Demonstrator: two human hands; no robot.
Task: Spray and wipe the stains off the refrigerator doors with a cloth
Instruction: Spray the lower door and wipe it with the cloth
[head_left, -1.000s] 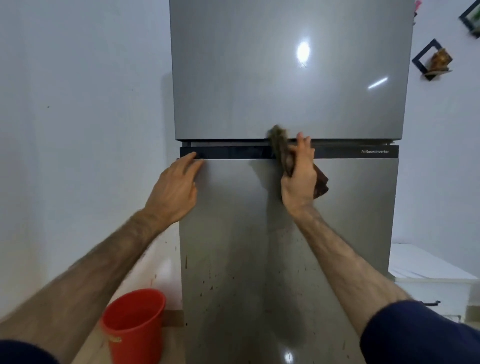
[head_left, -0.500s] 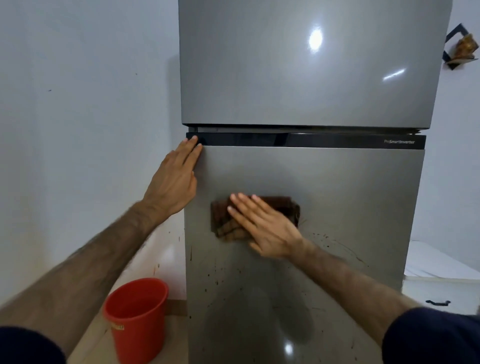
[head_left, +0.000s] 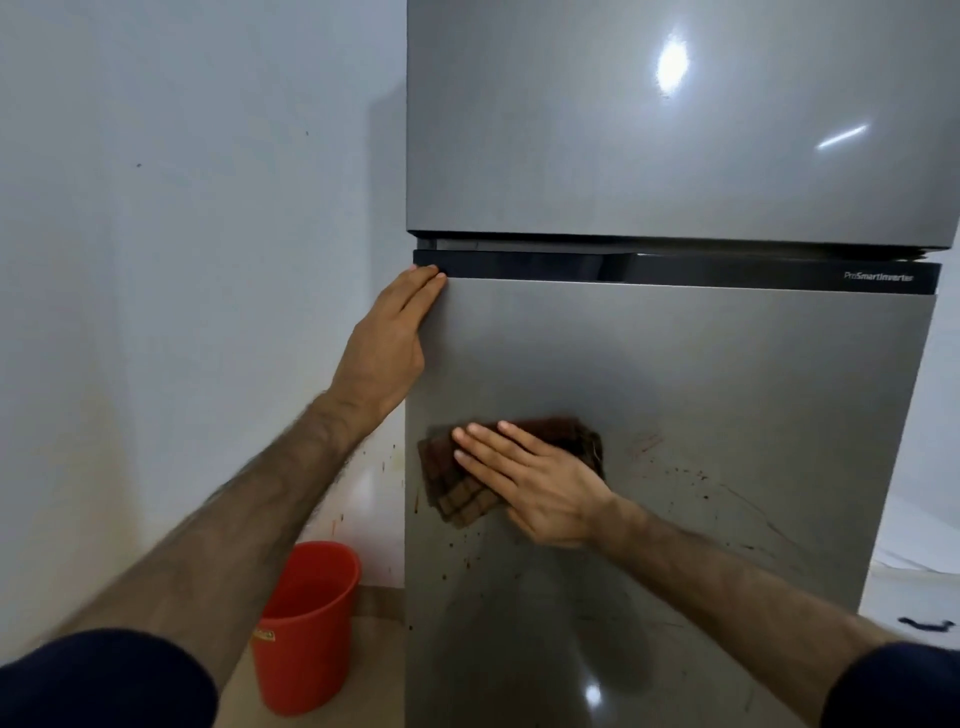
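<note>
The right hand (head_left: 530, 486) lay flat on the lower refrigerator door (head_left: 675, 415), palm down and fingers (head_left: 483, 441) stretched out and slightly fanned toward the left, pressing a folded brown checked cloth (head_left: 457, 483) against the steel rather than pinching it. The cloth sat near the door's left edge, about mid-height, its corners showing beyond the fingertips and behind the wrist. The right forearm reached in from the lower right, angled up and leftward, with a dark sleeve at the frame's edge. The left hand (head_left: 387, 343) was braced on the upper left corner of the same door, fingers held together and straight, tips touching the dark handle strip (head_left: 675, 270) under the upper door (head_left: 649, 130); it gripped nothing. Its forearm rose steeply from the lower left. Reddish-brown specks and streaks (head_left: 680, 475) marked the door right of the cloth and below it. A red bucket (head_left: 306, 623) stood on the floor beside the refrigerator, against the wall (head_left: 182, 260).
</note>
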